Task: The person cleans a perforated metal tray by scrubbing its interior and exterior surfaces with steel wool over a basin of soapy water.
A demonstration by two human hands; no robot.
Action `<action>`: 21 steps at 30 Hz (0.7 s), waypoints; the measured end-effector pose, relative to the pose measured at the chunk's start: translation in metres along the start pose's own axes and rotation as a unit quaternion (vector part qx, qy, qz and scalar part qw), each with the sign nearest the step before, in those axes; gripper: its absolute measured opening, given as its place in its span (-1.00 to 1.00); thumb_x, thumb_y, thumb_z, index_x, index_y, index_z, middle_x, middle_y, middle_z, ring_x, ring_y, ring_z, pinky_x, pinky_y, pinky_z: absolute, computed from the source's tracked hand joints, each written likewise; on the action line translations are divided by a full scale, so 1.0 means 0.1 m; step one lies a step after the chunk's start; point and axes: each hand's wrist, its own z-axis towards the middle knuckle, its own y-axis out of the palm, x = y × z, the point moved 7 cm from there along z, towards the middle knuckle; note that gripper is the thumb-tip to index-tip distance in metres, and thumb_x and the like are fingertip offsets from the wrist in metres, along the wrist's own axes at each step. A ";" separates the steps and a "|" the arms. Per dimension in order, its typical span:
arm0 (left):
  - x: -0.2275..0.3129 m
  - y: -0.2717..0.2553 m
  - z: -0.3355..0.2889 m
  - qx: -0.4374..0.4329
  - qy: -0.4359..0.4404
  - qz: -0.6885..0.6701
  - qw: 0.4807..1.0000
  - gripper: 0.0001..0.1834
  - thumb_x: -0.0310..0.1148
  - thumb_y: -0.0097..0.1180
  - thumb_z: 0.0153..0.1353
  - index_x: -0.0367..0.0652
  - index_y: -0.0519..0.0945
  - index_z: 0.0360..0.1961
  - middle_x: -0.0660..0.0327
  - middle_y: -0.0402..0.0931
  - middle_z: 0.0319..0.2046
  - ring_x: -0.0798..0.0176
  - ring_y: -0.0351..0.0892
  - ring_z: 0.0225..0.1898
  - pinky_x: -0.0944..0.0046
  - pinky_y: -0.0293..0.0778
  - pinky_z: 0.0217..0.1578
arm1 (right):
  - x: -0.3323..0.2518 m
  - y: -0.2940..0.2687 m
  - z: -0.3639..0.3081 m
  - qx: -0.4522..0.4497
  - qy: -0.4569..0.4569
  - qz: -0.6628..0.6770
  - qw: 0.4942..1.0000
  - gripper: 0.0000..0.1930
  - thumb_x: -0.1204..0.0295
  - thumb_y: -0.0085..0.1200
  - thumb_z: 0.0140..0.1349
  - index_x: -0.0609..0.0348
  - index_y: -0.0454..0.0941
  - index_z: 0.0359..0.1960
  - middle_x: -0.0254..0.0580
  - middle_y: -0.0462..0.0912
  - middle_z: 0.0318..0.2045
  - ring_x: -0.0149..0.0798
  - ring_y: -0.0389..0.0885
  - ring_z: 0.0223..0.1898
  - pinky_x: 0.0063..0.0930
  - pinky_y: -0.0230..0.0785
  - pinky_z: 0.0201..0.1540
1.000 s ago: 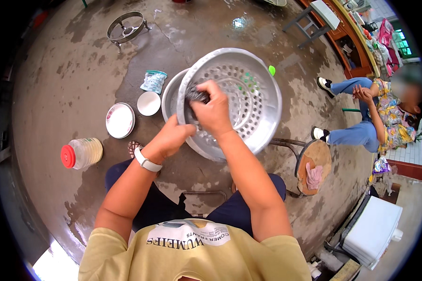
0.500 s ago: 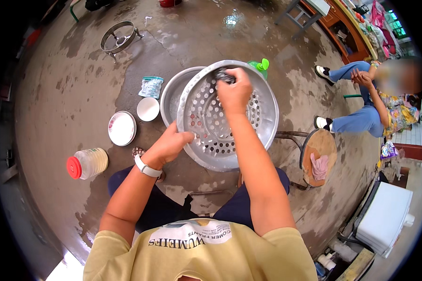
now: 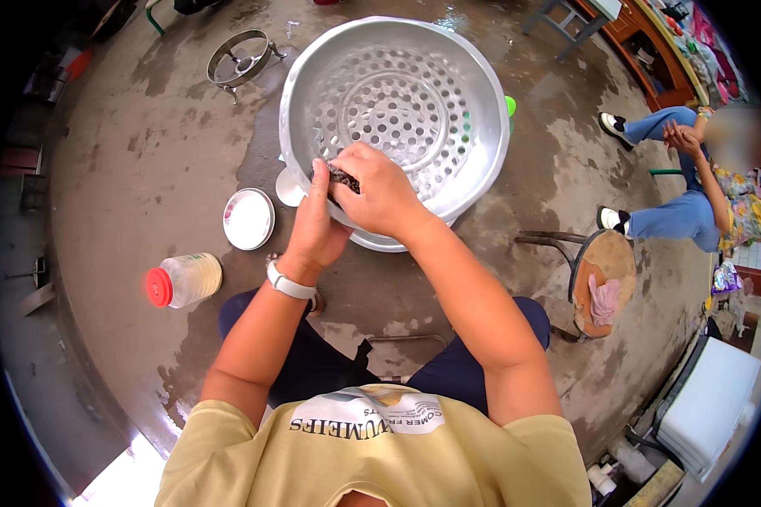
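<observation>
A round silver steamer pan [image 3: 389, 93] with a perforated bottom is tilted, its inside facing me. My left hand [image 3: 317, 224] holds its near-left rim, thumb up and fingers partly hidden behind the wall. In my right hand [image 3: 382, 193] is a dark, mesh-like scouring pad [image 3: 342, 177], pressed on that same rim right beside my left thumb. The two hands nearly touch. Below the pan's near edge shows another metal rim [image 3: 382, 246], mostly covered; I cannot tell how the two touch.
Left on the wet floor are a white bowl [image 3: 288, 188], partly covered, stacked plates [image 3: 249, 220], a red-lidded jar [image 3: 193, 279] and a metal ring stand [image 3: 243, 61]. Right are a green bottle top [image 3: 510, 106], a round stool [image 3: 585, 269] with pink cloth [image 3: 604, 299], and a seated person [image 3: 668, 221].
The steamer pan has tilted up toward me and looks larger. My right hand has moved the scouring pad from its far inside to the near-left rim, next to my left hand.
</observation>
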 end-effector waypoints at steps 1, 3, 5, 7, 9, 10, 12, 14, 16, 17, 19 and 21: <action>-0.01 0.01 0.00 0.002 0.001 0.003 1.000 -0.44 0.10 -0.23 0.33 -0.18 0.37 0.05 0.17 0.45 -0.04 0.22 0.46 -0.01 0.18 0.38 0.02 | -0.01 0.03 0.00 -0.033 -0.007 -0.021 0.999 -0.79 0.46 0.11 -0.04 0.25 0.58 -0.32 -0.08 0.54 -0.35 -0.04 0.53 -0.28 -0.30 0.40 -0.23; -0.01 -0.02 -0.01 0.036 0.024 -0.059 0.997 -0.44 0.11 -0.24 0.32 -0.18 0.36 0.04 0.16 0.45 -0.04 0.21 0.45 0.00 0.15 0.38 0.01 | -0.09 0.02 0.01 -0.068 -0.016 -0.036 0.997 -0.78 0.43 0.09 -0.05 0.24 0.57 -0.34 -0.09 0.53 -0.37 -0.04 0.52 -0.30 -0.28 0.39 -0.25; 0.02 -0.09 0.03 0.061 0.049 -0.091 0.993 -0.47 0.07 -0.20 0.32 -0.20 0.37 0.01 0.13 0.46 -0.09 0.18 0.46 -0.04 0.13 0.39 -0.02 | -0.08 0.05 -0.03 -0.164 0.059 -0.115 0.978 -0.76 0.35 0.01 -0.09 0.21 0.57 -0.40 -0.04 0.55 -0.31 0.01 0.52 -0.23 -0.21 0.39 -0.15; 0.15 -0.25 0.05 0.137 0.127 -0.088 0.978 -0.49 0.04 -0.17 0.31 -0.22 0.36 -0.03 0.08 0.45 -0.16 0.13 0.47 -0.11 0.09 0.40 -0.05 | 0.01 0.05 -0.06 -0.156 0.056 -0.104 0.981 -0.73 0.29 -0.01 -0.14 0.19 0.59 -0.45 -0.02 0.57 -0.34 0.00 0.53 -0.22 -0.19 0.41 -0.14; 0.26 -0.23 0.06 0.149 0.158 -0.086 0.972 -0.51 0.02 -0.14 0.30 -0.24 0.36 -0.05 0.05 0.44 -0.20 0.09 0.46 -0.15 0.06 0.41 -0.07 | 0.08 -0.02 -0.08 -0.206 0.056 -0.241 0.947 -0.74 0.31 -0.03 -0.15 0.14 0.61 -0.45 -0.08 0.57 -0.35 -0.03 0.53 -0.24 -0.20 0.41 -0.18; 0.33 -0.23 0.07 0.140 0.179 -0.069 0.971 -0.52 0.01 -0.13 0.30 -0.24 0.36 -0.06 0.06 0.44 -0.20 0.08 0.46 -0.15 0.07 0.41 -0.08 | 0.11 -0.11 -0.07 -0.207 0.086 -0.299 0.927 -0.73 0.28 -0.02 -0.15 0.13 0.63 -0.47 -0.08 0.60 -0.36 -0.03 0.54 -0.23 -0.22 0.42 -0.14; 0.42 -0.24 0.03 0.153 0.199 -0.037 0.967 -0.54 -0.01 -0.10 0.29 -0.23 0.38 -0.10 0.07 0.44 -0.19 0.10 0.45 -0.14 0.14 0.38 -0.10 | 0.23 -0.39 -0.04 -0.153 0.134 -0.367 0.908 -0.72 0.28 0.00 -0.16 0.12 0.64 -0.44 -0.07 0.60 -0.36 -0.03 0.54 -0.23 -0.22 0.42 -0.13; 0.56 -0.23 0.00 0.138 0.245 -0.002 0.960 -0.55 -0.01 -0.09 0.29 -0.22 0.39 -0.11 0.08 0.45 -0.18 0.12 0.44 -0.15 0.16 0.37 -0.11 | 0.20 -0.65 0.04 -0.022 0.076 -0.412 0.908 -0.80 0.39 0.03 -0.17 0.13 0.65 -0.51 -0.05 0.59 -0.40 -0.04 0.56 -0.30 -0.15 0.43 -0.23; 0.69 -0.15 -0.08 0.117 0.290 0.035 0.949 -0.59 -0.03 -0.06 0.28 -0.21 0.42 -0.16 0.10 0.45 -0.16 0.17 0.44 -0.16 0.20 0.35 -0.12 | 0.12 -0.73 0.06 0.047 0.056 -0.413 0.908 -0.82 0.43 0.04 -0.19 0.14 0.64 -0.52 -0.04 0.58 -0.42 -0.04 0.55 -0.32 -0.14 0.43 -0.25; 0.71 -0.14 -0.07 0.117 0.288 0.032 0.950 -0.59 -0.03 -0.06 0.28 -0.21 0.42 -0.16 0.10 0.45 -0.16 0.17 0.44 -0.16 0.20 0.35 -0.12 | 0.10 -0.67 0.04 0.040 0.052 -0.419 0.905 -0.85 0.45 0.03 -0.19 0.17 0.62 -0.54 -0.03 0.57 -0.44 -0.03 0.55 -0.32 -0.16 0.43 -0.26; 0.76 -0.17 -0.10 0.134 0.303 -0.019 0.943 -0.58 -0.13 0.06 0.24 -0.32 0.42 -0.13 0.09 0.51 -0.24 0.21 0.51 -0.24 0.24 0.40 -0.21 | 0.08 -0.41 -0.03 -0.001 0.028 -0.379 0.925 -0.88 0.48 0.02 -0.19 0.24 0.55 -0.59 0.01 0.55 -0.48 -0.03 0.55 -0.35 -0.20 0.43 -0.30; 0.68 -0.22 -0.02 0.134 0.296 -0.026 0.945 -0.58 -0.13 0.07 0.24 -0.33 0.42 -0.12 0.08 0.52 -0.26 0.21 0.52 -0.26 0.25 0.40 -0.22 | 0.08 -0.02 -0.18 -0.057 0.032 -0.327 0.943 -0.78 0.43 -0.02 -0.15 0.25 0.53 -0.43 0.01 0.54 -0.42 0.03 0.53 -0.29 -0.15 0.43 -0.23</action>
